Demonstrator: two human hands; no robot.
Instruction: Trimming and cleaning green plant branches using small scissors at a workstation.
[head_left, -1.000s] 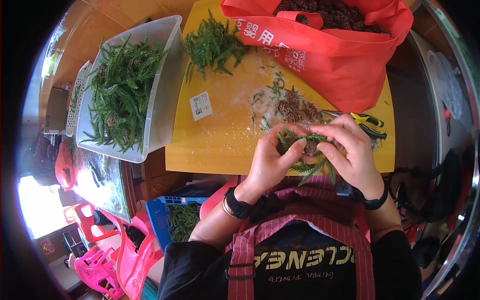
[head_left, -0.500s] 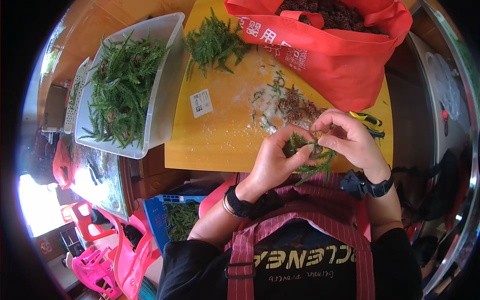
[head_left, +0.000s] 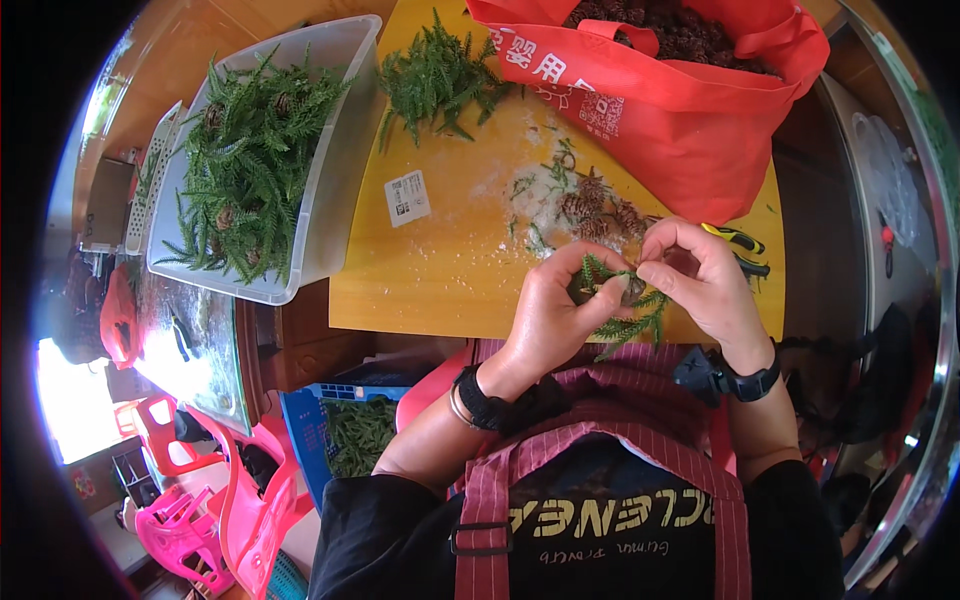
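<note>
My left hand [head_left: 552,312] is closed around a small green artificial pine sprig [head_left: 645,322], its needled tips poking out below the fingers. A brown pine cone [head_left: 633,290] shows among the greenery, by the left thumb. My right hand [head_left: 708,285] meets it from the right, thumb and forefinger pinched at the top of the sprig. Whatever lies in that pinch is too fine to make out. Just beyond the hands, several loose pine cones [head_left: 588,212] lie on the yellow table [head_left: 430,290] beside a patch of white powder [head_left: 537,205].
A red bag [head_left: 690,140] of pine cones stands at the back right. Yellow-and-black tool handles [head_left: 735,238] lie right of my hand. A clear bin [head_left: 335,170] of sprigs is at left, near a sprig pile [head_left: 440,85] and a white label [head_left: 408,198]. A blue crate [head_left: 308,445] sits below.
My right fingers have shifted slightly and closed nearer together at the top of the sprig. The left hand keeps its hold. The whole view has tilted a little.
</note>
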